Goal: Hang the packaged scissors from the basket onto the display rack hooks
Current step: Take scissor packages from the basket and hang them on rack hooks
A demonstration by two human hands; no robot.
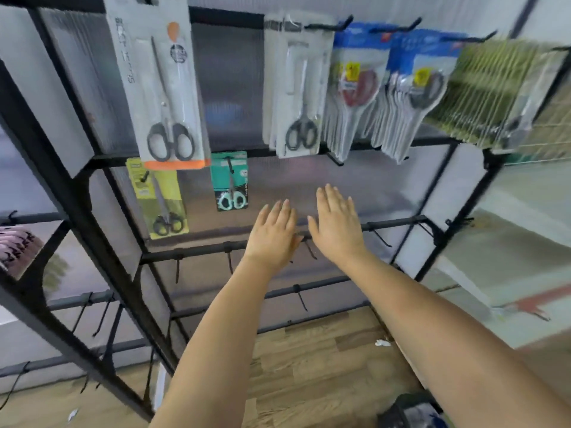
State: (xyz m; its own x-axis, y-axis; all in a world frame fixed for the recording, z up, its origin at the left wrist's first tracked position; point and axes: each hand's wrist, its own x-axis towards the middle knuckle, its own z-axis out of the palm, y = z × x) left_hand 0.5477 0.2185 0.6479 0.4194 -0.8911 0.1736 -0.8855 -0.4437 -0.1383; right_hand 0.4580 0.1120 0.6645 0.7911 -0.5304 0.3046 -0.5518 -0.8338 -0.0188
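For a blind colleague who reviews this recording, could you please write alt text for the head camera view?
Two empty hands, the left hand and the right hand, reach out flat toward a black display rack. Packaged scissors hang on its upper hooks, among them a large orange-trimmed pack, a yellow pack and a small teal pack. The lower hooks are bare.

rack frame [77, 193]: black | big scissors pack [160, 84]: grey card, orange foot, black handles | small pack [230, 180]: teal, mint handles | lower pack [157, 199]: yellow-green | floor [309, 366]: brown wood-plank pattern
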